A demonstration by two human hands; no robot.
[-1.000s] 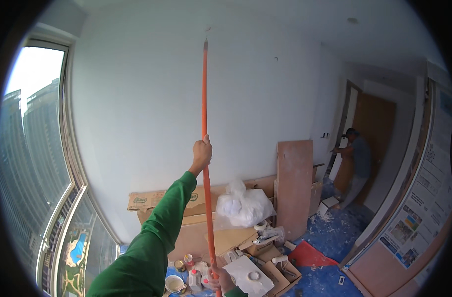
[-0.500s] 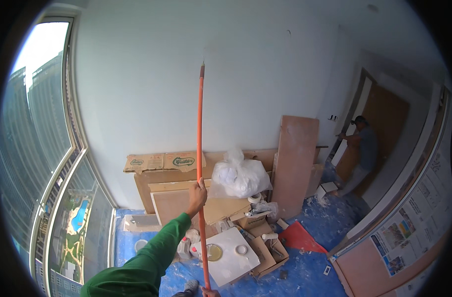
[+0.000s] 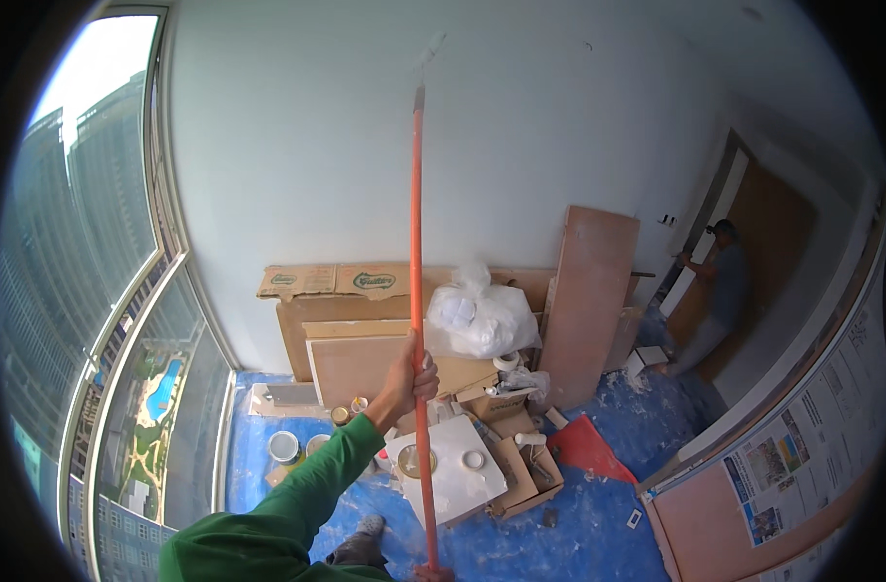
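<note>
A long orange pole stands nearly upright in front of me, leaning slightly. My left hand, in a green sleeve, is wrapped round its middle. Low at the bottom edge, my right hand is closed round the pole's lower end and only partly in view. From the pole's dark tip a thin wire leads to a pale paint roller, which appears against the white wall. Its outline is faint, so I cannot tell whether it touches the wall.
Below lie a white board, open cardboard boxes, a white plastic bag, leaning panels and paint cans. Blue sheeting covers the floor. Windows line the left. Another person stands by a doorway at right.
My view has tilted downward and a little left, bringing more cans into sight. The pale roller shows more plainly on the wall. Both hands keep their hold on the pole.
</note>
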